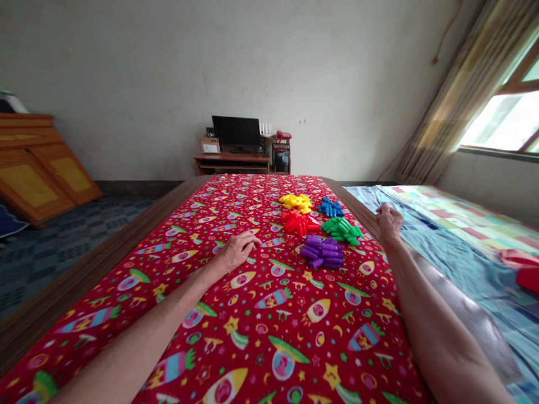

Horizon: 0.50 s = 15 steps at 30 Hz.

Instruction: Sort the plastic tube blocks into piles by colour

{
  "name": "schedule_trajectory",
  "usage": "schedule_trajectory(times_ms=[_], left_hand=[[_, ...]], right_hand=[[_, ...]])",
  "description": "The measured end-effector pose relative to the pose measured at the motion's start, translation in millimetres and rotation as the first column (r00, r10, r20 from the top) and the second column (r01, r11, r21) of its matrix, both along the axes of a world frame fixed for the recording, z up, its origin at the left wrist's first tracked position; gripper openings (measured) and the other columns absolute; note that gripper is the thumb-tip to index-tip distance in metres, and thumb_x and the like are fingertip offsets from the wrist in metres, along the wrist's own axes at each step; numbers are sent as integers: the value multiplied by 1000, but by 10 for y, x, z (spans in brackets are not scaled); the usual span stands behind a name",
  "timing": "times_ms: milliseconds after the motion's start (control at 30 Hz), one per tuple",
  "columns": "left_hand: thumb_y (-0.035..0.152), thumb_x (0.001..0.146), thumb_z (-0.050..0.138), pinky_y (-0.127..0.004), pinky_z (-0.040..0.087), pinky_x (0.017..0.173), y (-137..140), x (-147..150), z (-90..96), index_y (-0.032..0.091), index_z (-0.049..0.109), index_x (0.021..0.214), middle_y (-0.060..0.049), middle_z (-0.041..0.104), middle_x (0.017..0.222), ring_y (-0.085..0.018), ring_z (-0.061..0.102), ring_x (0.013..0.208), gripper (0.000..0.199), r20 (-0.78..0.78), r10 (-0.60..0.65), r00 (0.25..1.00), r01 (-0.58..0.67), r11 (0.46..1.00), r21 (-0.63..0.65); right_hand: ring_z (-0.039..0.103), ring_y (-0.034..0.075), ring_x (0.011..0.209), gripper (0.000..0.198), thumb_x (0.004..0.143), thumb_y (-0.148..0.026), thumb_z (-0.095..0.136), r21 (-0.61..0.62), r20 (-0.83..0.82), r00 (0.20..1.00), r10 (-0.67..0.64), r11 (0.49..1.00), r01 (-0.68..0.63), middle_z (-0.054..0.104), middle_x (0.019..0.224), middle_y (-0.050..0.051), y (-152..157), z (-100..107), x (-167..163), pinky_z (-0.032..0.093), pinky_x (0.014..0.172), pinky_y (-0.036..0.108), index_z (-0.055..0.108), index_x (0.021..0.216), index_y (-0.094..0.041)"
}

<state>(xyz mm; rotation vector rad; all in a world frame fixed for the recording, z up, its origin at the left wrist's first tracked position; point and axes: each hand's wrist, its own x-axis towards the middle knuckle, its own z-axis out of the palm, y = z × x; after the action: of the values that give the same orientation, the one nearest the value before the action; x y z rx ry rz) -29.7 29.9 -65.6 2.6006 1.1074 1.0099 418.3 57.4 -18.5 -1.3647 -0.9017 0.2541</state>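
Free way over the near tablecloth (pixel 295 322) — purple pile (pixel 322 252) foremost obstacle

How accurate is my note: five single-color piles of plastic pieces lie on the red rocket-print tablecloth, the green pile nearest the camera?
One slip: the purple pile is nearest the camera, not the green pile, which lies beyond it; the head view shows this. The five piles and the red rocket-print tablecloth stand.

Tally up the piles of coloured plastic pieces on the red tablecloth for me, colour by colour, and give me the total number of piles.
Yellow pile: 1
Blue pile: 1
Red pile: 1
Green pile: 1
Purple pile: 1
Total: 5 piles
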Motion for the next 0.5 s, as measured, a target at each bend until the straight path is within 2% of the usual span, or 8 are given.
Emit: schedule_trajectory(times_ms=[100, 167, 233, 367, 500], left_hand=[[16, 87, 41, -29, 53, 78, -27, 15, 8, 19, 67, 88, -6, 68, 89, -17, 65, 82, 27, -25, 4, 1000, -4, 1000, 10], [14, 86, 40, -30, 53, 80, -55, 25, 12, 19, 67, 87, -7, 67, 91, -18, 65, 85, 27, -27, 56, 998, -55, 998, 41], [13, 85, 39, -33, 53, 82, -82, 19, 15, 18, 67, 90, -8, 64, 96, -20, 64, 88, 29, -30, 167, 986, -164, 983, 84], [12, 83, 41, -37, 52, 87, -87, -49, 5, 16, 65, 95, -10, 61, 99, -23, 61, 92, 28, -51, 385, 921, -376, 917, 135], [14, 82, 42, -38, 52, 89, -45, -114, -22, 17, 64, 93, -10, 61, 95, -25, 61, 94, 25, -95, 440, 893, -428, 895, 126]], right_hand=[[34, 8, 38, 44, 79, -54, 54, -64, -63, 998, -15, 998, 11, 39, 39, -6, 9, -254, -3, 27, 41, 24, 51, 52, -19], [35, 8, 39, 44, 77, -55, 56, -72, -77, 997, 19, 997, -25, 42, 42, -5, 11, -347, -25, 28, 42, 24, 52, 53, -19], [35, 8, 39, 45, 74, -59, 56, -67, -100, 995, 21, 997, -28, 45, 44, -4, 17, -387, -33, 29, 42, 24, 53, 54, -19], [37, 8, 39, 46, 72, -62, 57, -64, -146, 989, 12, 998, -22, 47, 45, -4, 49, -407, -8, 30, 41, 24, 53, 55, -19], [41, 9, 41, 48, 71, -65, 57, -64, -118, 993, 15, 998, -23, 50, 47, -3, 86, -450, 31, 33, 43, 24, 54, 57, -19]])
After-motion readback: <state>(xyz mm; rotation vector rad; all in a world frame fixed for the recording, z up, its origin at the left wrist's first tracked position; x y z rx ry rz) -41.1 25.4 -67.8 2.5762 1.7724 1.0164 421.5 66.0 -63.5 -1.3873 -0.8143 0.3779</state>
